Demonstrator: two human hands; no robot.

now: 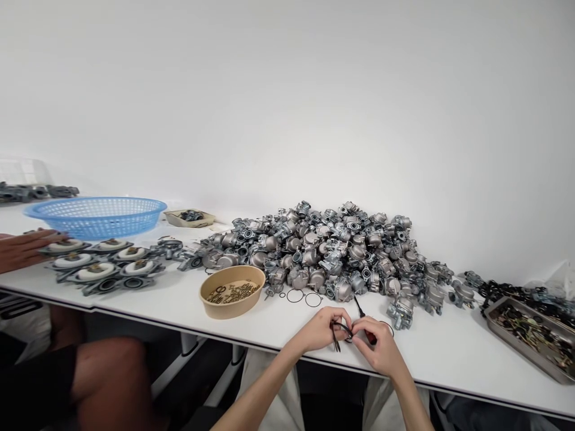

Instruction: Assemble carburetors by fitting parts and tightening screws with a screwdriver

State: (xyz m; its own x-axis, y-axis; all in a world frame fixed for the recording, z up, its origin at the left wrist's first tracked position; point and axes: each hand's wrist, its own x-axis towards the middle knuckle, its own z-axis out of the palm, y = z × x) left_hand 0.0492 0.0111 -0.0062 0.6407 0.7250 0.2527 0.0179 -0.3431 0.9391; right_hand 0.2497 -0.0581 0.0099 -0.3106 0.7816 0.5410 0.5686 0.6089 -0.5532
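My left hand [324,329] is closed in a pinch on several thin black rubber O-rings [336,340], which hang from its fingers. Close against it, my right hand [378,346] has thumb and forefinger at the same rings. A slim black-and-red tool [360,309], looking like a screwdriver, is held in my right hand with its thin end pointing away from me. Two large O-rings [295,296] and a small one lie flat on the white table just beyond. Another ring shows partly behind my right hand. A big heap of metal carburetors [327,248] rises behind both hands.
A tan oval bowl [232,311] holds small brass-coloured parts. To the right is a metal tray [525,351] of small parts. A blue basket [96,224] stands left, behind carburetors with white round tops [96,271]; a co-worker's hand [27,248] reaches there.
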